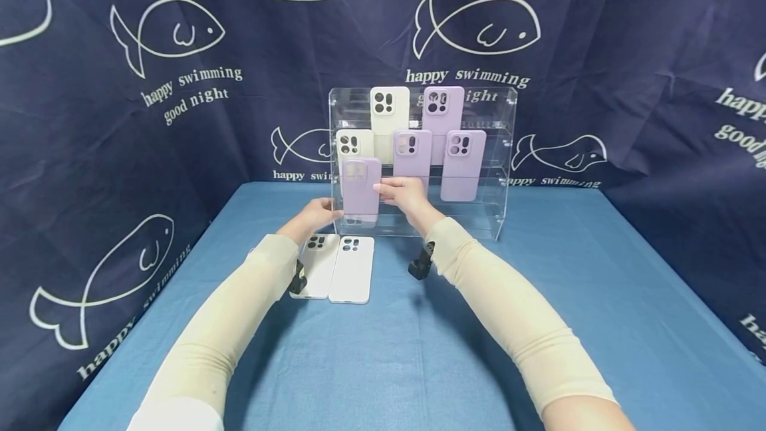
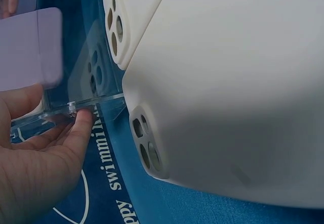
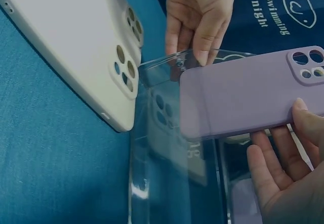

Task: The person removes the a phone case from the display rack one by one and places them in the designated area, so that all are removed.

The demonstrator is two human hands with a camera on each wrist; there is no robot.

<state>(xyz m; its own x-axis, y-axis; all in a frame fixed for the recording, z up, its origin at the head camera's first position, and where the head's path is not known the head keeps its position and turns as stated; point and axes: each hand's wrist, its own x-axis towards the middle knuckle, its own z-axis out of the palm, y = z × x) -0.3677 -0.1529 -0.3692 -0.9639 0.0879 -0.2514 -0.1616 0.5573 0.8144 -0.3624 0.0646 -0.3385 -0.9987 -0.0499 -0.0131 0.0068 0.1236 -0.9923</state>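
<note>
My right hand (image 1: 409, 197) pinches a lavender phone case (image 1: 362, 193) by its side, thumb on the back face and fingers beneath, as the right wrist view shows. The case stands at the lower left of a clear acrylic display rack (image 1: 487, 217), its bottom end at the lowest tier. My left hand (image 1: 316, 214) grips the rack's left side edge, with the thumb near the lavender case (image 2: 25, 49) and the other fingers on the panel's outer side. On the upper tiers are two white phone cases (image 1: 390, 117) and three lavender ones (image 1: 463, 168).
Two white phone cases, a left one (image 1: 319, 268) and a right one (image 1: 352, 275), lie side by side in front of the rack, below the left hand. Blue cloth (image 1: 383, 364) covers the table. A dark blue fish-print curtain (image 1: 269, 105) hangs behind.
</note>
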